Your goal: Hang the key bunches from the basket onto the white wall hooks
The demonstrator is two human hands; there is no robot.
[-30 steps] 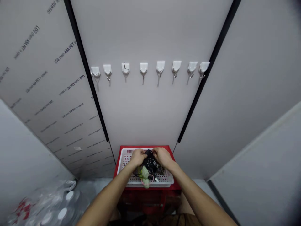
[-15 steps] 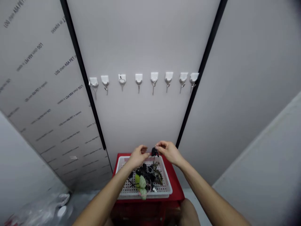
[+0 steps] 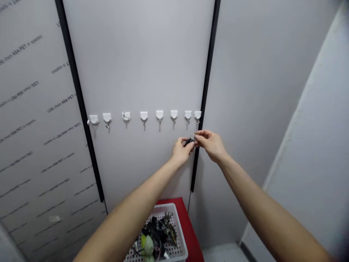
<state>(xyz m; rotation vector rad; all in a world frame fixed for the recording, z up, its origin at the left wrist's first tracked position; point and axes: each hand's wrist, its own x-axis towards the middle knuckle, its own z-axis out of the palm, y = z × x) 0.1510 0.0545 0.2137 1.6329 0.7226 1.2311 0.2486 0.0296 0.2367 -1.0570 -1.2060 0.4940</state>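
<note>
Eight small white adhesive wall hooks with metal prongs (image 3: 144, 117) are strung in a row across the pale grey wall panel (image 3: 136, 54), and all of them are seen bare. Below, at the bottom edge, a white perforated plastic basket (image 3: 182, 250) is set on a red stand (image 3: 195, 233), with a tangle of dark keyrings and a pale green leaf-shaped charm (image 3: 148, 245) heaped inside it.

Moving right, the left hand (image 3: 180, 151) is raised just under the rightmost hooks, its fingers pinched on a small black key fob with a thin metal ring (image 3: 188, 141). The right hand (image 3: 211, 143) is closed from the other side, thumb and forefinger nipping the ring end, so the fob is held between both hands, near the last hook (image 3: 197, 115) but apart from it.

It is judged light and rigid in the body, with a loose, slippery ring that can swing. A hold on the body is best kept, the ring left free and presented open. How the ring is turned cannot be told; it is too small.
</note>
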